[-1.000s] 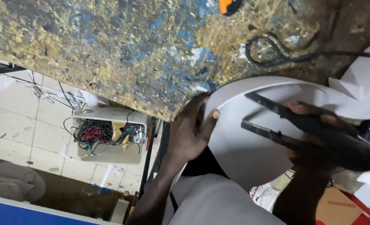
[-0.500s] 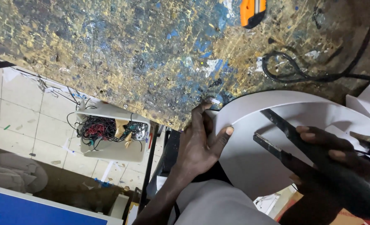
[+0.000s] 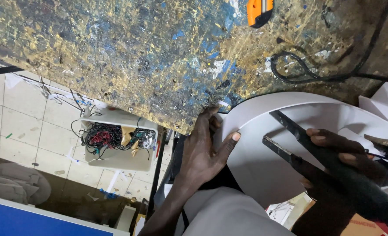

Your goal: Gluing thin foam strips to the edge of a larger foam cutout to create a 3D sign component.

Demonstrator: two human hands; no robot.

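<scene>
left hand (image 3: 202, 153) pinches rim of the white round board (image 3: 264, 166) at the desk (image 3: 115, 57) edge, thumb on top, grip closed on it. right hand (image 3: 338, 153) grips black shears (image 3: 290, 140), blades apart over the board w/ its edge btwn them. orange cutter (image 3: 259, 9) & black cable (image 3: 299, 70) lie on the paint-spattered desk top. white box of tangled wires (image 3: 115, 140) on the floor below.

Paint-spattered workbench (image 3: 115, 52) above a pale tiled floor (image 3: 23, 126).
</scene>
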